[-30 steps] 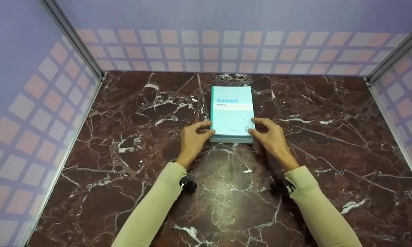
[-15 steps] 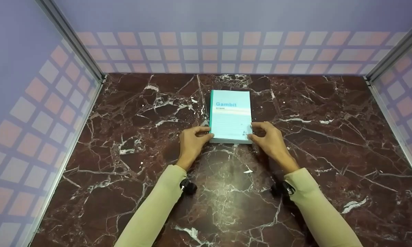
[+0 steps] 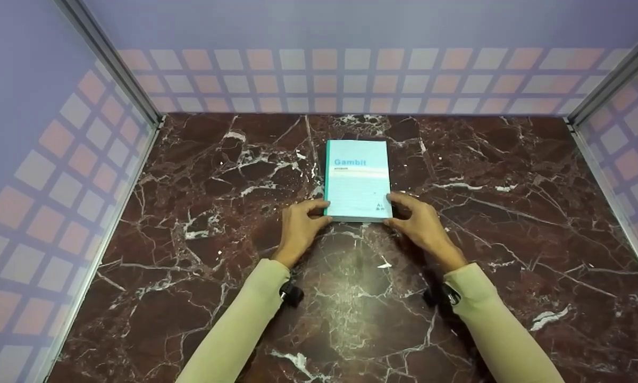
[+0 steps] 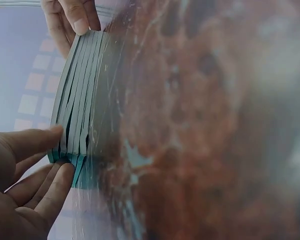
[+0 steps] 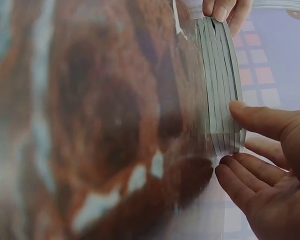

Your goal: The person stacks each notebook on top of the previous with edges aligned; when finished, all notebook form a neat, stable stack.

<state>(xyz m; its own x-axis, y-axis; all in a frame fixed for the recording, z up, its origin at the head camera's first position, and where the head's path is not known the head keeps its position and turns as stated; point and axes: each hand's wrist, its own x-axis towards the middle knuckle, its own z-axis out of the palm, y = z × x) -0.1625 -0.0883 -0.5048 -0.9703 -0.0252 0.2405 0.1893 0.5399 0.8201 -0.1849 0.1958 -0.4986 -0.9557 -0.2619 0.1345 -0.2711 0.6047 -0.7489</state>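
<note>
A stack of several notebooks [image 3: 357, 183] with pale covers and teal spines lies on the marble-patterned table, with "Gambit" printed on the top cover. My left hand [image 3: 301, 226] holds its near left corner, thumb at the near edge and fingers along the spine side. At the near right corner my right hand [image 3: 421, 221] does the same. In the left wrist view the page edges of the notebooks [image 4: 80, 95] show thin gaps, and the left thumb touches them. The right wrist view shows the right thumb against the notebooks' edges [image 5: 221, 85], its fingers around the corner.
The dark red table [image 3: 202, 298] with white veins is bounded by a lilac back wall [image 3: 319, 26] with pink and white squares, and by similar side panels. Metal posts [image 3: 117, 58] mark the corners. A small black camera [image 3: 291, 294] sits on the left wrist, another on the right.
The upper part of the stack has come down and toward me, so the near edges now line up more closely. Both hands have shifted slightly toward me with it.
</note>
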